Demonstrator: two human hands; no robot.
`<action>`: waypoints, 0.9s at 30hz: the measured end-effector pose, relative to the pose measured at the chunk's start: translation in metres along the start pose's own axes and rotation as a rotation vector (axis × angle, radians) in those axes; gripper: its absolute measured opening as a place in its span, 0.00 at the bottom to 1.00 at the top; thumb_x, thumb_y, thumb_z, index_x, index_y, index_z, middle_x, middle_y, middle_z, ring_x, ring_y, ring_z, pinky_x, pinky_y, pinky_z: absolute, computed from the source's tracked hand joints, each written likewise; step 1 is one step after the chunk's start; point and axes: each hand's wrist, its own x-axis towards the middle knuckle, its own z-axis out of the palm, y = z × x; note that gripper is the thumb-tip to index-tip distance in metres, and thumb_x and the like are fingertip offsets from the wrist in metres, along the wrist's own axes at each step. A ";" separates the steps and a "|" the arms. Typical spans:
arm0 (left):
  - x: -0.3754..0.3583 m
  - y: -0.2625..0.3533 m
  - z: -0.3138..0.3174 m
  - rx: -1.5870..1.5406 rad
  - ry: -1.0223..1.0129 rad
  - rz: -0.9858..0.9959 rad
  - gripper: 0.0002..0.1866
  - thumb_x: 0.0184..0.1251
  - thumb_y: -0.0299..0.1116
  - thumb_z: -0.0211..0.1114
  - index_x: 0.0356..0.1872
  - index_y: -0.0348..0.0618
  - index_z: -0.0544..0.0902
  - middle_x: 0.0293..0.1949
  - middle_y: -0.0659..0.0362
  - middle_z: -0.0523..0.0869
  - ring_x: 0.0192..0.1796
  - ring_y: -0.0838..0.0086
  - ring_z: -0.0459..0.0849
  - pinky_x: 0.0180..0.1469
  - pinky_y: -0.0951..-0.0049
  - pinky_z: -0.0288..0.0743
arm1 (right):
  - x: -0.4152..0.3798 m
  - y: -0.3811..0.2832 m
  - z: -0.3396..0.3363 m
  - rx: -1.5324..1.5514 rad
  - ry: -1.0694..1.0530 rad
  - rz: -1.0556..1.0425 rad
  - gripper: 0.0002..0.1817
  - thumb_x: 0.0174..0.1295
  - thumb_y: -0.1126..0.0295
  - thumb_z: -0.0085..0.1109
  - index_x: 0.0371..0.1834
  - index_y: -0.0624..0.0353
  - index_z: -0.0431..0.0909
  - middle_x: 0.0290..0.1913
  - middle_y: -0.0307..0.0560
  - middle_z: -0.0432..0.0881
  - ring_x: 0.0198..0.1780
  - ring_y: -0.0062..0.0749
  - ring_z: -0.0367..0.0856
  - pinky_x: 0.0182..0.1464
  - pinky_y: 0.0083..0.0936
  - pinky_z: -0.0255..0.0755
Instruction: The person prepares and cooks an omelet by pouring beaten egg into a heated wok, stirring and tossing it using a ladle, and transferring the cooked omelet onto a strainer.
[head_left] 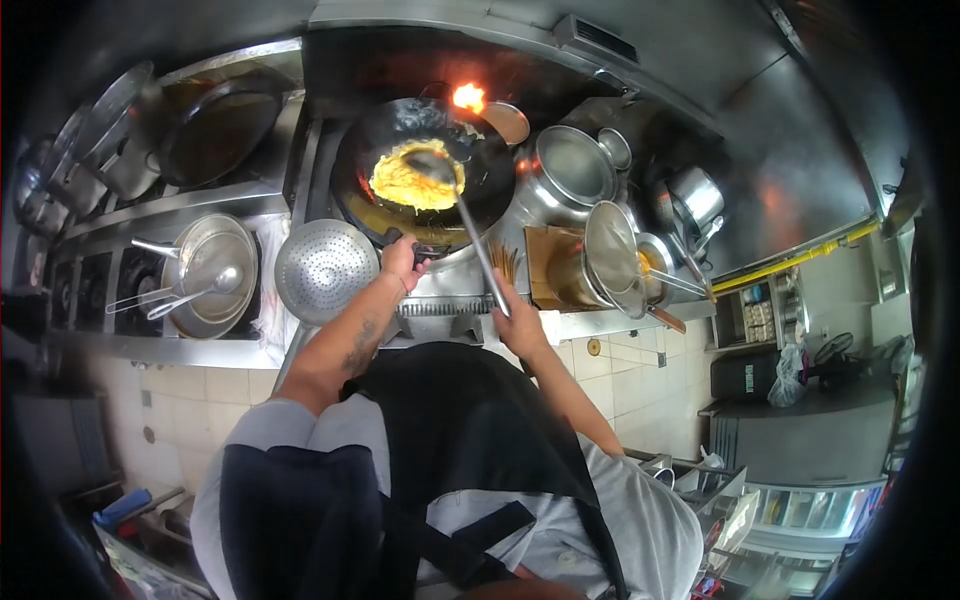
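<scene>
A large black wok (350, 150) sits on the burner in front of me, with yellow egg (405, 186) spread in its middle. My left hand (402, 262) is closed on the wok's near edge, around what looks like a dark cloth or handle that I cannot make out fully. Gripped in my right hand (520, 322) is the long metal handle of a ladle (474, 230). The ladle's bowl rests on the egg, tilted, and hides part of it. Orange flame (468, 97) flares behind the wok's far rim.
Left of the wok lies a round perforated strainer (327, 270); pans and a ladle (228, 279) stand farther left. To the right are a metal pot (577, 166), stacked sieves (610, 240) and a bundle of thin sticks (504, 262). A yellow pipe (800, 258) runs along the right wall.
</scene>
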 end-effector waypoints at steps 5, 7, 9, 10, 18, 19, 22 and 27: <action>-0.099 0.020 -0.034 -0.070 0.015 -0.009 0.08 0.69 0.34 0.57 0.40 0.41 0.74 0.30 0.48 0.82 0.19 0.68 0.75 0.13 0.77 0.64 | -0.055 0.036 -0.038 0.215 0.228 -0.090 0.41 0.66 0.84 0.55 0.83 0.56 0.53 0.78 0.55 0.65 0.77 0.38 0.68 0.71 0.25 0.63; -0.137 0.046 -0.045 -0.058 -0.009 -0.055 0.06 0.68 0.34 0.54 0.39 0.42 0.74 0.27 0.51 0.80 0.18 0.71 0.74 0.12 0.79 0.60 | -0.076 0.058 -0.039 0.241 0.322 -0.071 0.40 0.67 0.84 0.55 0.83 0.55 0.53 0.78 0.54 0.66 0.78 0.36 0.64 0.73 0.26 0.60; -0.133 0.064 -0.060 0.043 -0.081 -0.043 0.07 0.69 0.35 0.55 0.36 0.43 0.75 0.27 0.53 0.80 0.18 0.72 0.73 0.12 0.81 0.58 | -0.090 0.080 -0.029 0.212 0.379 -0.062 0.41 0.66 0.84 0.54 0.83 0.55 0.54 0.75 0.52 0.70 0.68 0.32 0.74 0.66 0.24 0.67; -0.134 0.073 -0.052 0.091 -0.071 -0.062 0.08 0.69 0.36 0.55 0.35 0.43 0.76 0.26 0.54 0.80 0.17 0.73 0.72 0.12 0.81 0.57 | -0.095 0.093 -0.023 0.241 0.386 0.019 0.41 0.66 0.85 0.54 0.83 0.55 0.54 0.71 0.49 0.72 0.59 0.28 0.76 0.60 0.21 0.70; -0.093 0.021 -0.046 0.078 -0.025 -0.003 0.07 0.67 0.34 0.57 0.35 0.42 0.78 0.25 0.52 0.82 0.15 0.72 0.71 0.13 0.78 0.60 | -0.091 0.151 0.012 0.324 0.438 0.109 0.42 0.66 0.82 0.55 0.83 0.44 0.55 0.36 0.37 0.77 0.27 0.17 0.68 0.29 0.20 0.69; -0.109 0.013 -0.046 0.045 -0.024 0.017 0.07 0.67 0.33 0.57 0.34 0.41 0.78 0.25 0.51 0.82 0.15 0.71 0.71 0.13 0.77 0.60 | -0.090 0.157 0.014 0.363 0.416 0.164 0.42 0.66 0.82 0.55 0.83 0.43 0.55 0.32 0.36 0.76 0.25 0.17 0.68 0.26 0.21 0.68; -0.131 0.013 -0.090 -0.043 -0.045 -0.030 0.07 0.65 0.32 0.56 0.32 0.40 0.79 0.26 0.50 0.82 0.15 0.70 0.72 0.12 0.76 0.59 | -0.098 0.163 0.013 0.389 0.416 0.168 0.42 0.66 0.81 0.56 0.83 0.39 0.56 0.24 0.31 0.67 0.19 0.17 0.64 0.19 0.23 0.63; -0.142 0.065 -0.087 0.087 0.013 0.055 0.07 0.65 0.33 0.56 0.32 0.41 0.78 0.26 0.51 0.82 0.15 0.72 0.72 0.12 0.80 0.59 | -0.114 0.178 0.026 0.269 0.422 0.111 0.39 0.64 0.80 0.57 0.81 0.56 0.58 0.64 0.51 0.79 0.38 0.24 0.78 0.40 0.23 0.76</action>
